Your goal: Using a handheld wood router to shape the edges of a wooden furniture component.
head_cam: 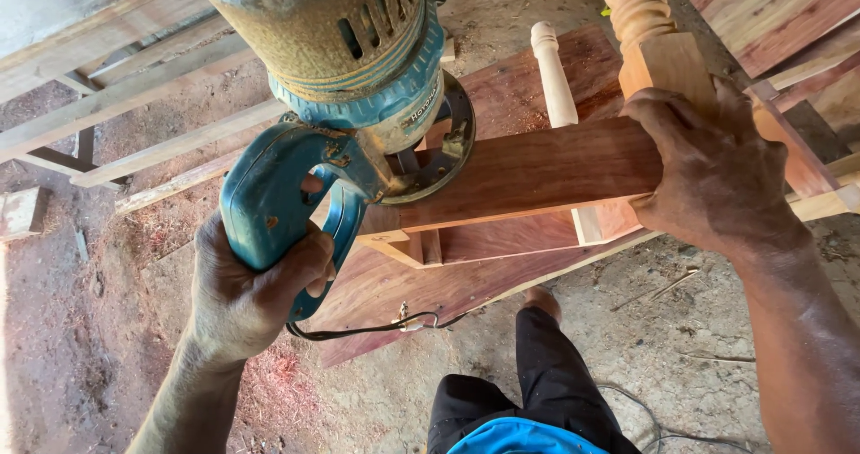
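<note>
My left hand [251, 288] grips the teal handle of a dusty electric router [345, 69], whose round base rests on the left end of a reddish wooden board [528, 172]. My right hand [712, 172] clamps down over the right end of that board, beside a square pale wood post with a turned top [658, 42]. A black power cord [376, 327] hangs below the router handle. The board lies across a reddish wooden frame piece [502, 239].
A pale turned spindle [553, 73] lies behind the board. Long timber battens [134, 95] run across the upper left. More reddish planks [779, 15] sit at the upper right. Sawdust covers the dirt floor [90, 328]. My leg in black trousers [537, 373] is below.
</note>
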